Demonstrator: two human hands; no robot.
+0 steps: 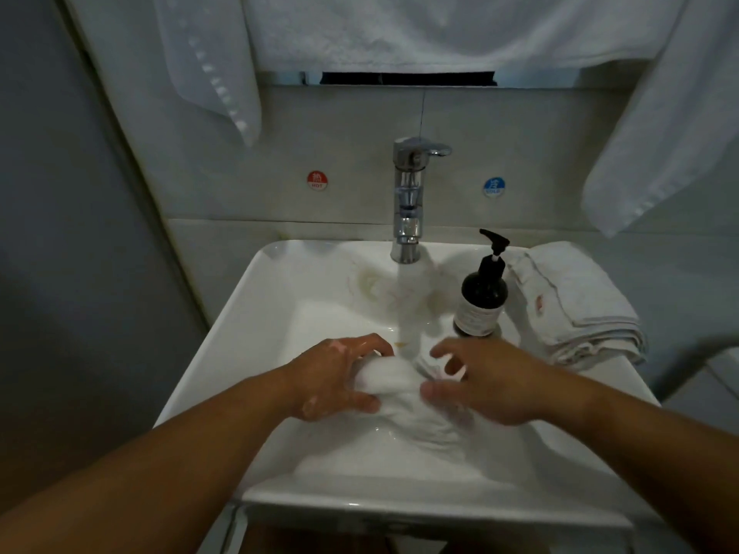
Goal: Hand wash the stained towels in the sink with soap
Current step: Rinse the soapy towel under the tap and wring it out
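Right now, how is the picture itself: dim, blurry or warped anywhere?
Head view: dim and bluish overall, the sink rim brightest, small glints on the faucet. Head view: wide-angle bending slants the wall edges at left. Head view: the right hand and the towel are motion-smeared; the soap bottle label is unreadable.

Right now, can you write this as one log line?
step: washing; left hand: grips towel in sink; right hand: on towel, grip blurred; tap: running; soap bottle: right of tap
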